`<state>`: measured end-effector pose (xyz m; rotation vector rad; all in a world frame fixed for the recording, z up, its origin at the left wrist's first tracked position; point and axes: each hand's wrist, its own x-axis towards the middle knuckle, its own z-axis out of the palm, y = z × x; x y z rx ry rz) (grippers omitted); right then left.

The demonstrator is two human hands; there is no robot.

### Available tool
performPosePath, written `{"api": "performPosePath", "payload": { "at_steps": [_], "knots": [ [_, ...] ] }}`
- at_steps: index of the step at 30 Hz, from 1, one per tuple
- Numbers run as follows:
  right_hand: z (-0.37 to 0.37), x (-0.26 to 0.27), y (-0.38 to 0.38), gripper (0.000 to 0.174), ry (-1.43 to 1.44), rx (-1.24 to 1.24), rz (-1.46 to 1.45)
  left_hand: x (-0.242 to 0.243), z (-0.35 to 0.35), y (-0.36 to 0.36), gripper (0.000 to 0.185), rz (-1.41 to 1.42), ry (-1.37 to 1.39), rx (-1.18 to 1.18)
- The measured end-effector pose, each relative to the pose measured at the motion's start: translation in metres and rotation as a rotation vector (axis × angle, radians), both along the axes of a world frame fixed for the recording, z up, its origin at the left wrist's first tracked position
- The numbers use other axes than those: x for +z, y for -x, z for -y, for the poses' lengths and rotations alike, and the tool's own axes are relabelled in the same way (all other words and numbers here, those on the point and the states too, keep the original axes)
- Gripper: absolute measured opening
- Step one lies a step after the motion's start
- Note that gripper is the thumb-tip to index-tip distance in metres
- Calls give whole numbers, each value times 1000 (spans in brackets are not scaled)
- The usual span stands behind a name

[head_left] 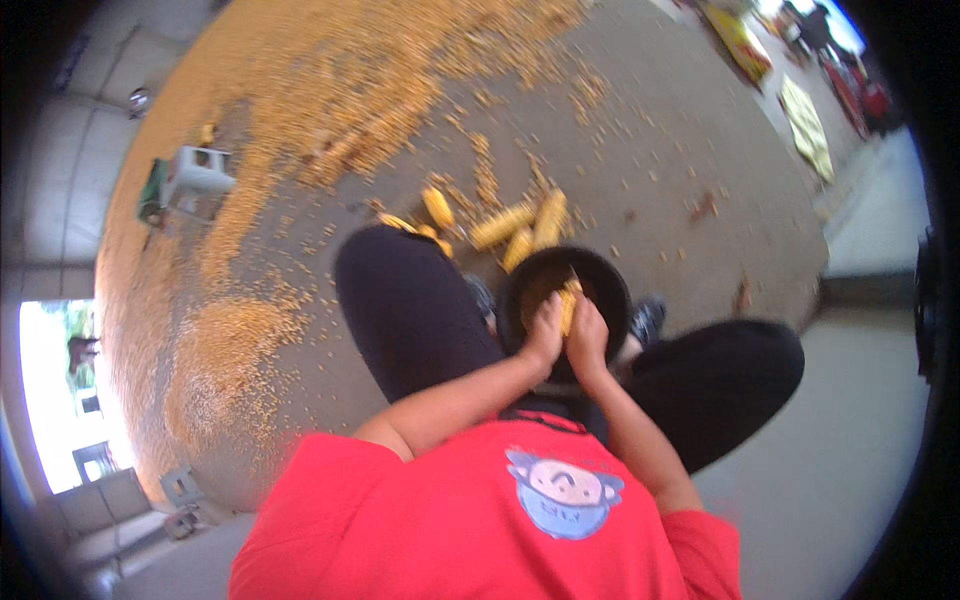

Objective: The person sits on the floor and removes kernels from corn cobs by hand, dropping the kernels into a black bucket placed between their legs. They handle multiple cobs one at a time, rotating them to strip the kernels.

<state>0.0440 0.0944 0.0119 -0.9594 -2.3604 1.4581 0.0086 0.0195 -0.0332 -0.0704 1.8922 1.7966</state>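
Between my knees stands a dark round tub [510, 300], its inside shadowed and its contents hard to make out. Over it I grip one yellow ear of corn [568, 309] with both hands. My left hand [546, 330] presses on the ear's left side, and my right hand [587, 334] closes on its right side. A pale pointed tip sticks up past my fingers. Just beyond the tub's far rim lie several ears of corn on the floor, among them a long ear [550, 217] and a shorter ear [437, 207].
Loose corn kernels [337, 82] cover the concrete floor [660, 150] ahead and to the left, with a smaller heap [217, 352] nearer me. A grey plastic stool [199, 176] stands among them. At the far right are a yellow sack [739, 45] and a pale cloth-like sheet [806, 127].
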Motion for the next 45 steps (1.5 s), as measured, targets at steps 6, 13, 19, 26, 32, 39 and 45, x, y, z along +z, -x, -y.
{"api": "performPosePath", "payload": {
  "at_steps": [6, 13, 19, 26, 32, 39, 45],
  "knots": [
    [2, 8, 4, 40, 42, -63, -45, 28, 0, 7, 40, 231, -250, 5],
    [6, 4, 1, 42, 225, -94, -166, 36, 6, 6, 41, -34, 81, -173],
    [5, -2, -1, 47, 130, -100, -103, 40, 2, -1, 41, -184, 196, -180],
    [7, -3, -2, 49, 67, -90, -84, 19, 3, -6, 43, -110, 115, -84],
    [7, 6, -1, 49, -22, -73, -28, 32, 3, -9, 44, -37, 63, -31],
    [8, 3, 2, 47, -97, -67, -4, 14, 6, -7, 47, -26, 107, -23],
    [8, 4, 1, 46, -109, -33, -13, 17, 10, -3, 50, -3, 131, -56]
  ]
}}
